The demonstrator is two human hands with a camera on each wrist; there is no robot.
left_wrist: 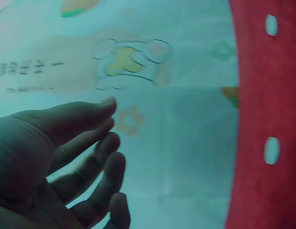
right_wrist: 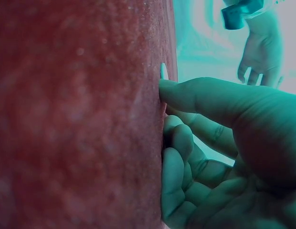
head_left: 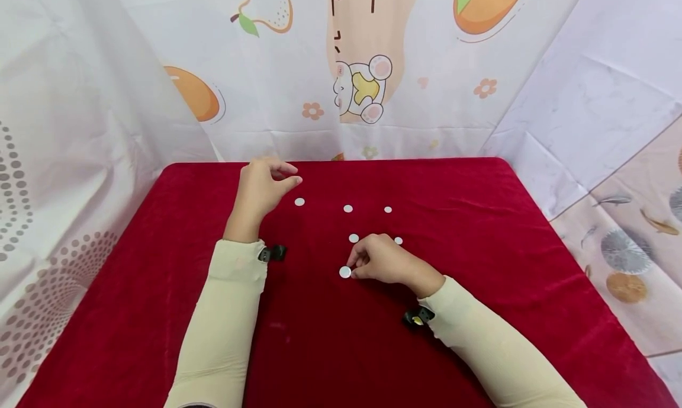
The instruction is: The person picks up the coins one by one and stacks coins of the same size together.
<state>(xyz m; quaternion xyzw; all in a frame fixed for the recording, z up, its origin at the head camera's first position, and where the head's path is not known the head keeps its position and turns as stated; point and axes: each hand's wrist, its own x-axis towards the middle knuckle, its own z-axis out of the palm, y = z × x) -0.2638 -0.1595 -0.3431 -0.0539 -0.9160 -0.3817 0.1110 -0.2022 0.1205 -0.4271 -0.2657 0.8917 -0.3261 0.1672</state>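
Note:
My right hand [head_left: 385,260] is low over the red cloth, its thumb and index fingertips at the right edge of a small white disc [head_left: 345,272]. In the right wrist view the disc [right_wrist: 164,71] shows as a thin sliver just past the thumb tip, and the other fingers are curled against the cloth. My left hand [head_left: 262,186] hovers near the far left of the table, holding nothing, its fingers loosely bent and the thumb apart from them. Nearest to it lies another white disc [head_left: 300,202].
More white discs lie on the red tablecloth [head_left: 213,313]: one [head_left: 348,208] and another [head_left: 388,209] in the far row, one [head_left: 354,238] and another [head_left: 398,241] just beyond my right hand. A printed white curtain [head_left: 277,88] hangs behind the table.

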